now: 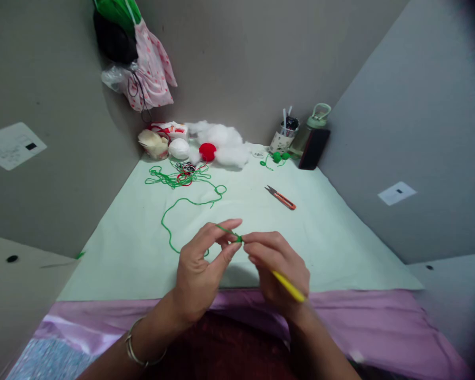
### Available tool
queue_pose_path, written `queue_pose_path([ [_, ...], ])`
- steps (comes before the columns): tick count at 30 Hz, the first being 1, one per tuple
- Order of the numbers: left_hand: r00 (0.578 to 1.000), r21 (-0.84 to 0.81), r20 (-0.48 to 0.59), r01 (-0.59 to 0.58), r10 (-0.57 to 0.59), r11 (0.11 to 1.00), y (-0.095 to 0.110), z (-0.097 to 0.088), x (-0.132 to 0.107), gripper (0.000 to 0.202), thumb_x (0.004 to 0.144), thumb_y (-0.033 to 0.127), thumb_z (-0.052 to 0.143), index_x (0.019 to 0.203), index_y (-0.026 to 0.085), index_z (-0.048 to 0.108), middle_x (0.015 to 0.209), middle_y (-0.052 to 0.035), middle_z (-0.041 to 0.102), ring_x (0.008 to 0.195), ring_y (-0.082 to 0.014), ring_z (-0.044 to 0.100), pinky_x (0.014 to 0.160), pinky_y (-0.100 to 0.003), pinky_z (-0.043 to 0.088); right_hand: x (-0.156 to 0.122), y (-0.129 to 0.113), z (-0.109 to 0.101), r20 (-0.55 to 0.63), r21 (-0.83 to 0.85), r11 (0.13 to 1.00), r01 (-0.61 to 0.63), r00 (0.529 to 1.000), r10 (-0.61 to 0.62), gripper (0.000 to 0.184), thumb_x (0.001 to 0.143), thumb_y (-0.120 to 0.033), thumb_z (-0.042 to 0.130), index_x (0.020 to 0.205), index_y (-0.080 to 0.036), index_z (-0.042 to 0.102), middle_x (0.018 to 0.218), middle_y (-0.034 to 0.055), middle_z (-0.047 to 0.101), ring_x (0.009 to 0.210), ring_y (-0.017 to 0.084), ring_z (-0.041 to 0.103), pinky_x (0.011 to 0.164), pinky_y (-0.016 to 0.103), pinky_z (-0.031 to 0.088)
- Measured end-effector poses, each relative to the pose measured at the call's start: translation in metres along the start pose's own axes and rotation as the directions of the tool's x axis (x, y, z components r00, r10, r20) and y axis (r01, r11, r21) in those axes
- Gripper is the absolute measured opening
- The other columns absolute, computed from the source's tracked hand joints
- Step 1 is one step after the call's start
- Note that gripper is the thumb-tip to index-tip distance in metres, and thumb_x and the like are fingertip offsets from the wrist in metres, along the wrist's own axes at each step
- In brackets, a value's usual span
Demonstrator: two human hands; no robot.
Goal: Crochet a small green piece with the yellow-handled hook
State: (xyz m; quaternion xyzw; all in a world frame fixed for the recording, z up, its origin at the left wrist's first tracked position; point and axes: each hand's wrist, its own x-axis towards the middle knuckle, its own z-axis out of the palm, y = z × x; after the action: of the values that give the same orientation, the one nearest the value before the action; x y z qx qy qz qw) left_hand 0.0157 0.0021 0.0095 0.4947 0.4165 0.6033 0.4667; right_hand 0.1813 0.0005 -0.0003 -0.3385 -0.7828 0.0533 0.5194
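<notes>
My left hand [203, 266] pinches a small green crochet start at its fingertips, with green yarn [190, 203] running over the index finger and trailing back across the table to a loose heap. My right hand [279, 264] is closed round a yellow-handled crochet hook [288, 286], its tip meeting the green yarn between the two hands. Both hands hover just above the near part of the pale green table cover [340, 243].
Orange thread snips [281, 198] lie right of centre. At the back stand white stuffing [221, 140], a red ball [207, 151], a white ball [179, 149], small green pieces [279, 157], a cup of tools [285, 137] and a bottle [312, 132]. Bags hang on the wall [142, 63].
</notes>
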Motion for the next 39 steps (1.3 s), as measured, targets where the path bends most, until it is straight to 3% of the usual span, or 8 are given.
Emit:
queue_pose_path([
  [3, 0.945, -0.285, 0.134, 0.325, -0.298, 0.902, 0.003, 0.001, 0.003, 0.046, 0.081, 0.029, 0.088, 0.125, 0.028, 0.078, 0.083, 0.0021, 0.065, 0.060, -0.0069, 0.047, 0.058, -0.020, 0.044, -0.007, -0.001, 0.009, -0.042, -0.214, 0.973, 0.085, 0.994, -0.096, 0.047, 0.094, -0.006, 0.065, 0.134, -0.031, 0.070, 0.110, 0.0072, 0.076, 0.100, 0.023, 0.075, 0.081, 0.036, 0.065],
  [7, 0.803, -0.487, 0.372, 0.596, -0.466, 0.638, 0.007, -0.002, 0.011, 0.045, 0.082, 0.027, 0.087, 0.125, 0.019, 0.077, 0.066, 0.0100, 0.050, 0.045, 0.0011, 0.021, 0.069, -0.018, 0.051, -0.007, -0.002, 0.012, -0.168, -0.030, 0.999, -0.029, 0.985, 0.024, 0.042, 0.096, -0.006, 0.063, 0.128, -0.032, 0.073, 0.109, 0.0060, 0.075, 0.095, 0.021, 0.073, 0.078, 0.036, 0.064],
  [15, 0.882, -0.485, 0.240, 0.472, -0.407, 0.737, 0.005, -0.005, 0.012, 0.035, 0.081, 0.022, 0.087, 0.115, 0.024, 0.081, 0.088, 0.0048, 0.064, 0.048, 0.0021, 0.031, 0.081, -0.022, 0.054, 0.011, 0.000, 0.009, -0.098, 0.691, 0.656, -0.303, 0.860, 0.500, 0.020, 0.101, -0.018, 0.059, 0.096, -0.023, 0.078, 0.086, 0.0029, 0.070, 0.061, 0.012, 0.061, 0.054, 0.027, 0.052],
  [23, 0.925, -0.344, 0.237, 0.367, -0.298, 0.864, -0.005, 0.000, 0.007, 0.032, 0.084, 0.026, 0.085, 0.116, 0.027, 0.082, 0.089, -0.0001, 0.065, 0.088, -0.0113, 0.056, 0.084, -0.021, 0.046, 0.005, -0.006, 0.018, -0.152, 0.354, 0.890, -0.288, 0.921, 0.359, 0.023, 0.099, -0.010, 0.062, 0.106, -0.025, 0.078, 0.092, 0.0036, 0.075, 0.084, 0.017, 0.070, 0.071, 0.031, 0.059],
  [28, 0.874, -0.487, 0.268, 0.485, -0.404, 0.726, -0.004, 0.003, 0.010, 0.045, 0.076, 0.029, 0.091, 0.120, 0.022, 0.081, 0.088, -0.0007, 0.068, 0.081, -0.0100, 0.057, 0.081, -0.021, 0.047, -0.005, -0.004, 0.022, -0.196, -0.075, 0.997, -0.029, 0.981, 0.014, 0.041, 0.094, -0.003, 0.066, 0.125, -0.028, 0.075, 0.111, 0.0082, 0.075, 0.098, 0.021, 0.071, 0.080, 0.035, 0.061],
  [32, 0.769, -0.546, 0.431, 0.639, -0.472, 0.543, -0.003, -0.002, 0.015, 0.044, 0.076, 0.026, 0.090, 0.117, 0.015, 0.082, 0.083, -0.0006, 0.064, 0.071, -0.0076, 0.052, 0.092, -0.029, 0.053, -0.001, 0.000, 0.015, -0.227, 0.174, 0.971, -0.166, 0.953, 0.204, 0.032, 0.098, -0.007, 0.061, 0.115, -0.028, 0.078, 0.098, 0.0049, 0.075, 0.088, 0.018, 0.069, 0.074, 0.034, 0.058],
  [35, 0.812, -0.571, 0.366, 0.582, -0.454, 0.580, -0.002, -0.005, 0.016, 0.036, 0.077, 0.021, 0.087, 0.113, 0.016, 0.083, 0.079, 0.0016, 0.062, 0.069, -0.0066, 0.051, 0.096, -0.030, 0.052, 0.006, 0.001, 0.010, -0.166, 0.514, 0.798, -0.315, 0.876, 0.453, 0.022, 0.102, -0.015, 0.059, 0.100, -0.027, 0.078, 0.086, 0.0013, 0.071, 0.073, 0.014, 0.062, 0.068, 0.030, 0.053],
  [39, 0.861, -0.467, 0.335, 0.505, -0.383, 0.726, -0.001, -0.003, 0.012, 0.035, 0.078, 0.024, 0.087, 0.113, 0.023, 0.083, 0.090, -0.0011, 0.071, 0.087, -0.0121, 0.062, 0.091, -0.025, 0.047, 0.009, 0.002, 0.013, -0.036, 0.659, 0.665, -0.352, 0.868, 0.495, 0.018, 0.102, -0.021, 0.062, 0.098, -0.026, 0.079, 0.093, 0.0024, 0.075, 0.083, 0.014, 0.066, 0.072, 0.029, 0.053],
])
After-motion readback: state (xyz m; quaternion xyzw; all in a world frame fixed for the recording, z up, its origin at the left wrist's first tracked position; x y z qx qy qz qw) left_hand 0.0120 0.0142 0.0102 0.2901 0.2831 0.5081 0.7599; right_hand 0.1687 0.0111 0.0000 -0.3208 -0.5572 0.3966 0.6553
